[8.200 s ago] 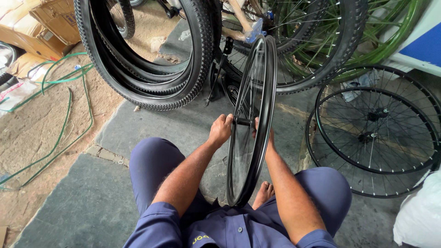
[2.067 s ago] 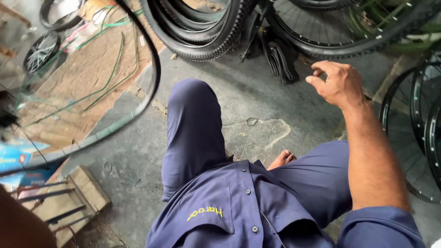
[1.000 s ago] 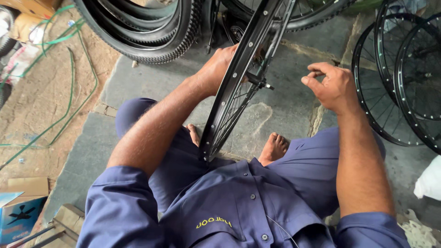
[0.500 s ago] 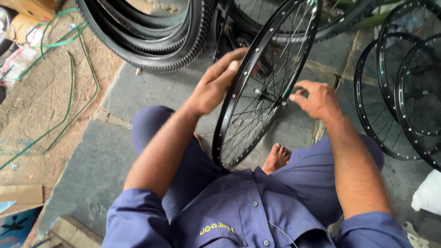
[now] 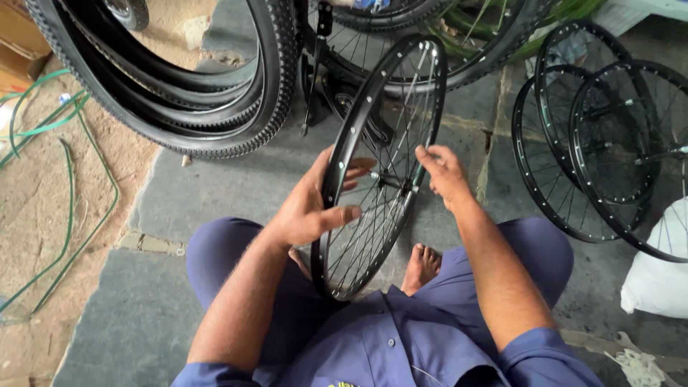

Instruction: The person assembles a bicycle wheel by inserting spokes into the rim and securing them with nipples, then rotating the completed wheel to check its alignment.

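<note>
A black spoked bicycle wheel rim stands nearly upright between my knees, its lower edge resting in my lap. My left hand lies flat against the rim's left side with the fingers spread over the spokes, steadying it. On the other side my right hand pinches something at the spokes close to the hub; what the fingertips hold is too small to make out. I sit cross-legged in blue work clothes, a bare foot showing under the wheel.
A stack of black tyres leans at the upper left. Several bare spoked rims lean at the right, with a white sack below them. Green hose loops over the sandy ground at the left. The floor is grey stone slabs.
The wheel has swung more upright and edge-on to me. My right hand has come in from the rim to the spokes near the hub, while the left hand still steadies the rim.
</note>
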